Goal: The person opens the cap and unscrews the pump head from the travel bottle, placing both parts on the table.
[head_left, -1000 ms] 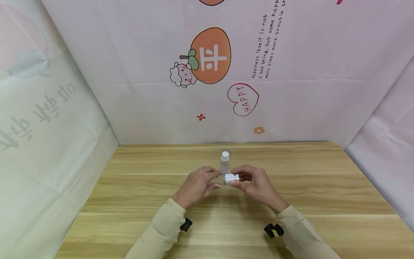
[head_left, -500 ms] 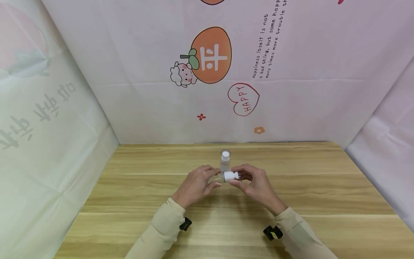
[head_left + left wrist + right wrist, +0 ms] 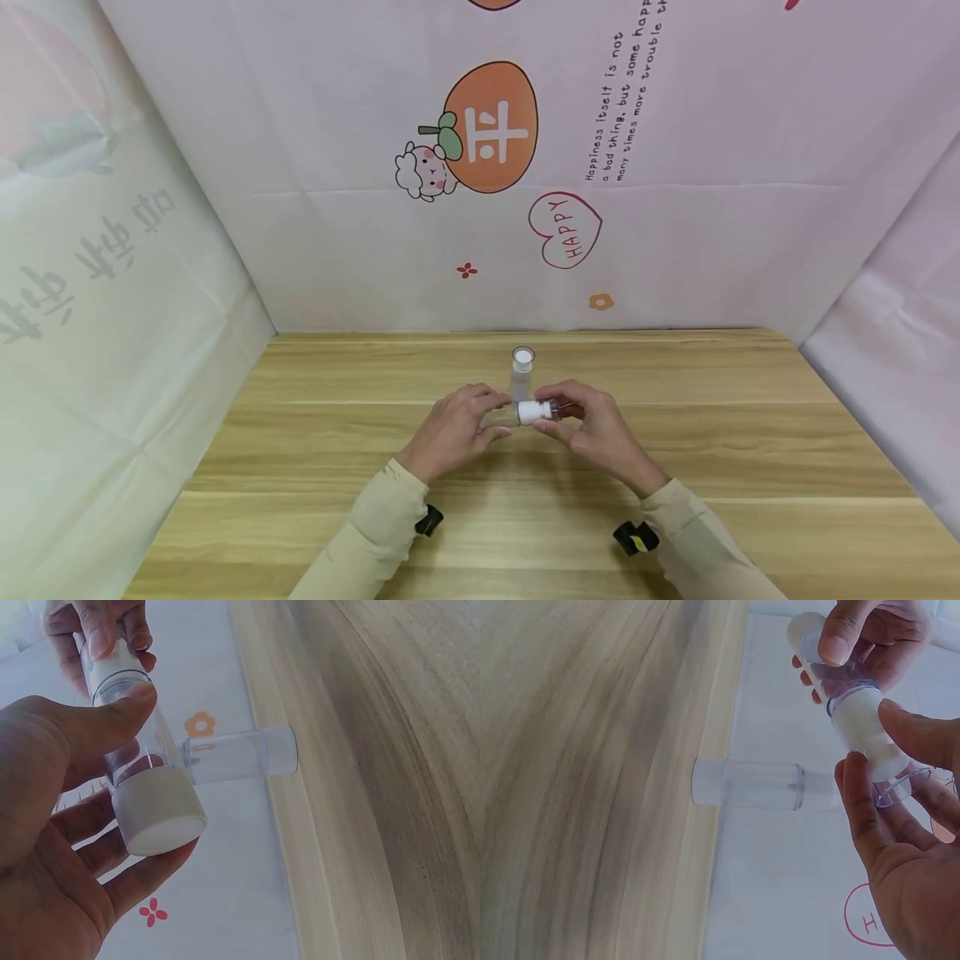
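The held bottle (image 3: 532, 412) lies sideways between the hands; the left hand (image 3: 457, 429) curls round its clear wall toward 9 o'clock, the right hand (image 3: 600, 429) pinches its white end toward 3; a second bottle (image 3: 522, 375) stands upright at 12 — best brace the left grip, keep both ends aligned, squeeze lightly.

Beige sleeves (image 3: 375, 525), black wrist units (image 3: 430, 521)
Sleeves crease softly well behind the bare fingers (image 3: 150, 874); a unit sits near each cuff (image 3: 410, 474), the right unit (image 3: 626, 537) bearing a yellow patch (image 3: 639, 542).
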Motion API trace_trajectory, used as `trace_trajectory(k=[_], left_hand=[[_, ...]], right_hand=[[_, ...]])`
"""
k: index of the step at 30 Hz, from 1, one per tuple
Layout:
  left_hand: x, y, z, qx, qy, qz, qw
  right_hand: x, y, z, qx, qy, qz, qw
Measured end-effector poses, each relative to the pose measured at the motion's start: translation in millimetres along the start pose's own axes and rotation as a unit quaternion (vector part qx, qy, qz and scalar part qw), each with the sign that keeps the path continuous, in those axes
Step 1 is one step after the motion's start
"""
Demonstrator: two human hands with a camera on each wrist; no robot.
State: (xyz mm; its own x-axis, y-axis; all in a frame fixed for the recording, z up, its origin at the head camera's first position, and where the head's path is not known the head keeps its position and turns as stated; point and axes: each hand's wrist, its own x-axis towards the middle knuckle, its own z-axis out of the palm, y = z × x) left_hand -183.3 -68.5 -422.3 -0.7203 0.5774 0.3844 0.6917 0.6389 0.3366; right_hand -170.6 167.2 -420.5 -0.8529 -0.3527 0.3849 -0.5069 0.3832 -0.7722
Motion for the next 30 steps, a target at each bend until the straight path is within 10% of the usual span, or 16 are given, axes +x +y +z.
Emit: trace_trajectory(k=[30], left_hand=[[-8.3,-8.2,6.7,-0.016,-0.011,-0.046,0.9987]], right_hand=[[-5,21,-28,-0.067,0.054,0.017,0.996]])
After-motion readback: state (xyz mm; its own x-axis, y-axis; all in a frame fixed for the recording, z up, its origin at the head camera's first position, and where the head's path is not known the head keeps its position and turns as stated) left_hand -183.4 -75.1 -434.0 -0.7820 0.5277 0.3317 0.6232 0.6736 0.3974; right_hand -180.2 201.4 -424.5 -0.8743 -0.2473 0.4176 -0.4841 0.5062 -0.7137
